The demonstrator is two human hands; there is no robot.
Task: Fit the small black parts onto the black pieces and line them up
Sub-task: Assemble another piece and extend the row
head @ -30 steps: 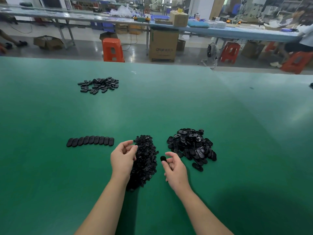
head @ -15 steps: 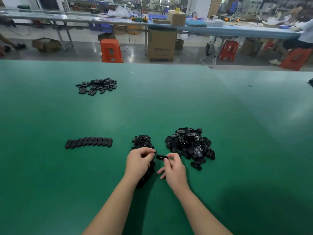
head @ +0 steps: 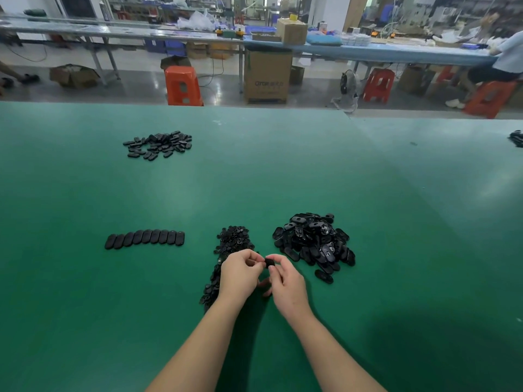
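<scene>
Head view, looking down on a green table (head: 283,179). Both hands meet just above the table, near its front edge. Right hand (head: 287,284): thumb and forefinger curled, pinching a black piece (head: 269,262), oval, matte, mostly hidden by the fingertips. Left hand (head: 240,274): fingers curled in against the same piece; whether they hold a small part is too small to tell.

Pile of small black parts (head: 226,256): tiny, glossy, irregular, heaped in a narrow strip that runs under the left hand and wrist. Pile of black pieces (head: 314,244), just right of the hands: flat elongated ovals, some showing cut-out openings, loosely heaped; one lies apart at the near edge.

Row of pieces (head: 145,239), left of the hands: ovals laid side by side, touching, smooth faces up. Far pile (head: 158,144), well back on the left: the same ovals, scattered.
</scene>
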